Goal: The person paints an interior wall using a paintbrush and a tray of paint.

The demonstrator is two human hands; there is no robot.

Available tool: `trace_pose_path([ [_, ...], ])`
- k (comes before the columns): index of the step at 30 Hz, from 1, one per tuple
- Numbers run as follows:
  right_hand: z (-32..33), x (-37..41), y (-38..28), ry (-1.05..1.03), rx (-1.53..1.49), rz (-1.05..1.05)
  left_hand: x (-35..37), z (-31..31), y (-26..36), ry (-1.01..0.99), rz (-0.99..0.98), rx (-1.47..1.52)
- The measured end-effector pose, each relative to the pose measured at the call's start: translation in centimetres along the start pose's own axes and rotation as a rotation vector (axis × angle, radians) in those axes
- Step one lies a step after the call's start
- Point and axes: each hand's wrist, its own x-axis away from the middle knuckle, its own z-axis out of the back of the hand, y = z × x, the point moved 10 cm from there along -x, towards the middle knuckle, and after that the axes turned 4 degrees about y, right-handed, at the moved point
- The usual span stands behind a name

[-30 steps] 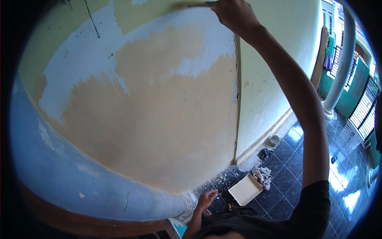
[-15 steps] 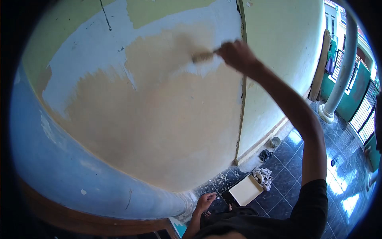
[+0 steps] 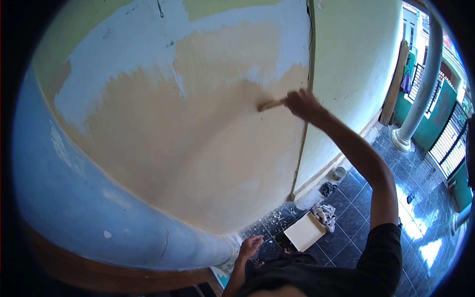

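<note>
My right hand (image 3: pixel 304 105) is closed around the handle of a paint brush (image 3: pixel 270 105), its bristle end pointing left at the wall (image 3: pixel 213 163). Most of the wall below is cream-tan, with a ragged upper border against a whitish patch (image 3: pixel 133 47). The brush is just below that border, near the crack on the right; firm contact is hard to make out. Low down, my left hand (image 3: pixel 252 245) hangs with its fingers loosely stretched and nothing visible in them. Closest to it on the floor is a shallow tray (image 3: pixel 314 241) holding cream-coloured paint.
A crumpled cloth (image 3: pixel 324 218) lies beside the tray, with a black plastic bag (image 3: pixel 327 189) and a small bucket (image 3: pixel 339 173) along the wall base. Paint flakes litter the dark tiles (image 3: pixel 346 198). A blue curved surface (image 3: pixel 109 218) borders the left; a pillar (image 3: pixel 420 99) stands right.
My right hand and the brush have moved down and slightly right across the wall. The camera view has shifted a little. My left hand stays low near the tray.
</note>
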Motion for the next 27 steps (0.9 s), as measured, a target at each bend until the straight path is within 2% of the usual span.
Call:
trace_pose_path([
  [4,10.9,-7.6,4.6,0.338,0.138,-0.058,0.1,0.6,0.3,0.012,-0.092,-0.067],
  [5,13.8,-7.7,4.8,0.36,0.189,-0.157,0.2,0.8,0.0,0.021,-0.078,-0.052],
  [6,15.0,-7.4,5.2,0.425,0.222,-0.157,0.7,0.8,0.0,0.014,-0.067,-0.049],
  [8,16.4,-4.7,4.6,0.644,0.096,-0.245,0.7,1.4,0.2,0.042,-0.051,-0.057],
  [10,10.7,-2.8,2.0,0.564,0.264,-0.144,1.2,1.7,0.3,0.031,-0.033,-0.065],
  [12,5.7,-0.7,-0.2,0.41,0.017,-0.205,1.2,2.4,0.0,0.062,-0.091,-0.038],
  [13,5.8,-0.1,-0.9,0.409,0.016,-0.199,1.5,2.8,-0.1,0.079,-0.07,-0.065],
  [15,1.9,0.0,-2.6,-0.041,-0.11,-0.096,0.9,3.1,0.7,0.07,-0.07,-0.06],
  [16,1.8,0.2,-3.1,-0.053,-0.121,-0.103,1.8,3.2,0.2,0.051,-0.053,-0.066],
  [18,3.4,-2.3,-4.3,0.07,0.112,0.058,1.3,3.2,-0.2,0.062,-0.104,-0.065],
  [20,8.6,-7.0,-1.9,0.136,0.157,-0.034,1.1,3.4,-0.1,0.042,-0.044,-0.108],
  [21,11.9,-8.7,-0.6,0.25,0.165,-0.033,1.1,3.4,-0.2,0.034,-0.027,-0.065],
  [22,14.6,-9.6,0.1,0.36,0.171,-0.034,1.3,3.7,-0.3,0.037,-0.026,-0.072],
  [24,17.8,-9.7,1.0,0.452,0.189,-0.118,1.6,4.1,-0.1,0.071,-0.068,-0.043],
  [25,19.1,-8.5,1.0,0.496,0.082,-0.159,1.7,4.1,-0.7,0.07,-0.05,-0.043],
  [26,17.2,-7.6,0.7,0.486,0.082,-0.154,1.9,4.0,-1.1,0.065,-0.045,-0.035],
  [27,12.8,-6.7,1.1,0.363,0.189,-0.226,2.2,4.0,-1.3,0.058,-0.038,-0.063],
])
